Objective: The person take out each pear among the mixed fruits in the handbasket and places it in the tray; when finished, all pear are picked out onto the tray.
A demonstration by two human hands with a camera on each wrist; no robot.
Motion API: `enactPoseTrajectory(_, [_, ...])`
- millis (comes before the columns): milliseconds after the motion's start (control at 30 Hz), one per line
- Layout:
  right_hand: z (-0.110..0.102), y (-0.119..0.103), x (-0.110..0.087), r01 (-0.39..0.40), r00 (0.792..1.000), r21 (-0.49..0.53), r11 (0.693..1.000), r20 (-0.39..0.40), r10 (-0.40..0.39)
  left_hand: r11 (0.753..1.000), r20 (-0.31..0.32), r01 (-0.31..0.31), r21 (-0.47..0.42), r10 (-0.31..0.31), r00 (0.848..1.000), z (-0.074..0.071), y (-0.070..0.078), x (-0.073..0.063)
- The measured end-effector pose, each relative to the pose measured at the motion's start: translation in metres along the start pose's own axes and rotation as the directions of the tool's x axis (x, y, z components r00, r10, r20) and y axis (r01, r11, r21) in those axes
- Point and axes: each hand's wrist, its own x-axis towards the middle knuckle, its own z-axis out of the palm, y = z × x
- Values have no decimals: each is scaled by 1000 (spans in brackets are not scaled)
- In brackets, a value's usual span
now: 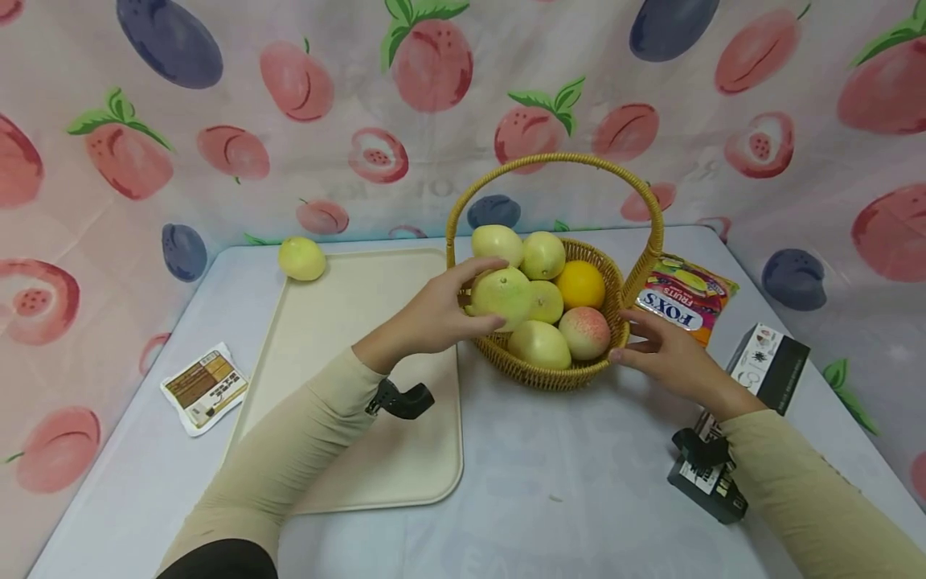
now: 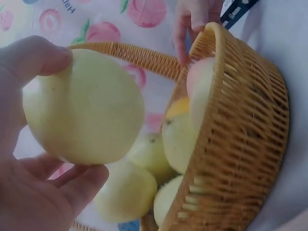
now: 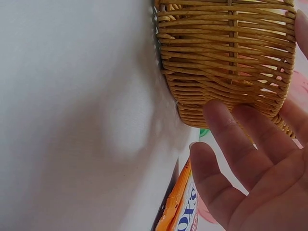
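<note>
My left hand [image 1: 441,310] holds a pale green round fruit [image 2: 86,106] between thumb and fingers, above the near left rim of a wicker basket [image 1: 557,376]. My right hand [image 1: 661,354] is at the basket's right side. In the right wrist view its fingers [image 3: 231,139] lie nearly straight against the woven wall. Within the basket are several more pale green fruits [image 1: 541,344], an orange [image 1: 581,285] and a pink-and-cream peach [image 1: 584,333]. The basket's tall arched handle [image 1: 553,158] rises over the fruit.
Left of the basket lies a cream tray [image 1: 362,297], with a yellow-green fruit [image 1: 301,259] at its far left corner. A small brown-and-white packet [image 1: 206,388] is left of the tray. On the right are a FOX'S candy bag [image 1: 683,296] and a long black-and-white box [image 1: 770,366], partly behind my right wrist.
</note>
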Motion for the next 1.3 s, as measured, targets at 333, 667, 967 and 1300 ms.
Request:
enactPoseTrajectory(333, [2,-1,0,16,1000,-49,999,-19,-17,1000,-83,13,8,-12,996,-22,-19,-28])
enactPoseTrajectory(667, [1,-4,-1,18,1000,-76,997,-18,-19,995,-147,96,3,-94,985,-42,-45,-62])
enactPoseTrajectory(967, [-1,-3,-2,2,1000,-69,998,-20,-3,982,-206,188,23,-179,962,-57,-69,-69])
enactPoseTrajectory(1300, [1,-1,-1,-3,1000,-47,999,-19,2,959,-285,285,-6,-274,919,-69,-97,-62])
